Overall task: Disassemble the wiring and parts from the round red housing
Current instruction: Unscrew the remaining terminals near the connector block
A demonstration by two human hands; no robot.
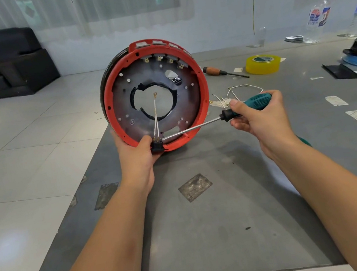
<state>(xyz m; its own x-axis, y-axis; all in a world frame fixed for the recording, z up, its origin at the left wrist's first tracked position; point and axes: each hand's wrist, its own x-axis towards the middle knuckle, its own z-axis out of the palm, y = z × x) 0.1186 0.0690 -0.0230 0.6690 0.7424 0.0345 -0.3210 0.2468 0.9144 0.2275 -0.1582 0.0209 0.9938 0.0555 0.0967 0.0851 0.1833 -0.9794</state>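
My left hand (135, 151) grips the upright red housing (204, 99) by its black socket (156, 147); my right hand (259, 116) grasps the green-handled screwdriver (256, 102), tip beside the socket.

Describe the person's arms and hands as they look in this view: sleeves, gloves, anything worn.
Both forearms are bare right up to the bottom edge of the frame; no sleeves show. The left hand and the right hand wear no gloves. No watch, bracelet or ring is visible on either wrist or on the fingers that show. No markings, tape or cables appear on the arms.
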